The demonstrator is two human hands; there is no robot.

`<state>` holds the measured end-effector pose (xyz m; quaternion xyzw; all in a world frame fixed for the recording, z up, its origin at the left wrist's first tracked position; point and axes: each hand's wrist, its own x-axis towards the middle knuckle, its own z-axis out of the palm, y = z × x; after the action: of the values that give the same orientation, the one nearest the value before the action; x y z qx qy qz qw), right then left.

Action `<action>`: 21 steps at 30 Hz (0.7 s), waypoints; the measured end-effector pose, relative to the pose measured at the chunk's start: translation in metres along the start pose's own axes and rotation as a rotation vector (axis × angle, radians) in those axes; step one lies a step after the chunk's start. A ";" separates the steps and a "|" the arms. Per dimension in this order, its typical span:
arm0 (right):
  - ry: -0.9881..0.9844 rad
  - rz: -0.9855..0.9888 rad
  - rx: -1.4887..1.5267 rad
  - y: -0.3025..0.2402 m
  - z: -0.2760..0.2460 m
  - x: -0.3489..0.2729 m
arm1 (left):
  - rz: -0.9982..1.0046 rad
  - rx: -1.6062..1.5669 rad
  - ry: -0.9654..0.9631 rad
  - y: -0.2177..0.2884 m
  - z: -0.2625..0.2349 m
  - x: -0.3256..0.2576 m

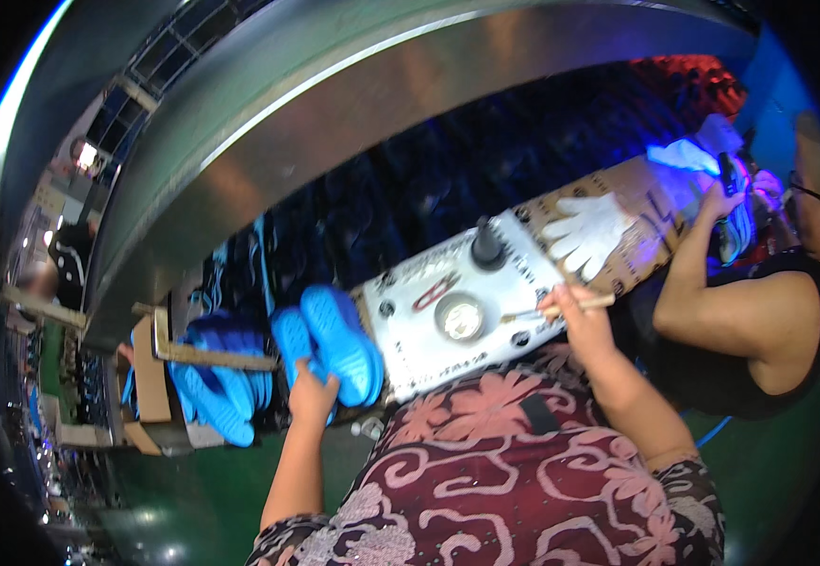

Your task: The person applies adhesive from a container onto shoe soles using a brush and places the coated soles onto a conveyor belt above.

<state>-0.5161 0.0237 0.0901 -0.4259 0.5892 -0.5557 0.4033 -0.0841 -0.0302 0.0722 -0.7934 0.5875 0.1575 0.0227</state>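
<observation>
My left hand [312, 391] is closed on a bright blue shoe sole [292, 332], its fingers partly hidden by it. Right beside that one lie more blue soles [339, 340], stacked at the edge of the work surface. In my right hand [582, 323] is a brush [599, 302] with a pale wooden handle; its tip points left toward a round tin [460, 319] with whitish contents. The tin stands on a white printed sheet [410, 354]. Behind it are red-handled snips [435, 292] and a dark, narrow-necked bottle [487, 247].
Further blue soles [217, 396] are piled at the left by a wooden bar [221, 357]. A white glove [585, 231] lies on brown cardboard [632, 250]. At the right a co-worker [750, 311] handles something under blue light. A metal housing [334, 113] arches over the dark conveyor.
</observation>
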 end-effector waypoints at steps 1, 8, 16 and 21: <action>-0.035 0.000 -0.076 -0.006 0.007 0.006 | 0.028 0.019 0.044 -0.002 0.004 0.004; -0.306 -0.415 -0.436 -0.016 0.066 0.038 | 0.260 -0.049 0.342 -0.003 0.008 0.009; -0.301 -0.543 -0.579 -0.005 0.090 0.037 | 0.196 0.040 0.091 0.001 -0.012 0.015; -0.247 -0.439 -0.494 -0.012 0.084 0.031 | 0.177 -0.391 0.051 -0.021 0.010 0.017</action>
<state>-0.4456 -0.0320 0.0975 -0.6912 0.5470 -0.4140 0.2271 -0.0625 -0.0371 0.0547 -0.7316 0.6137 0.2498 -0.1603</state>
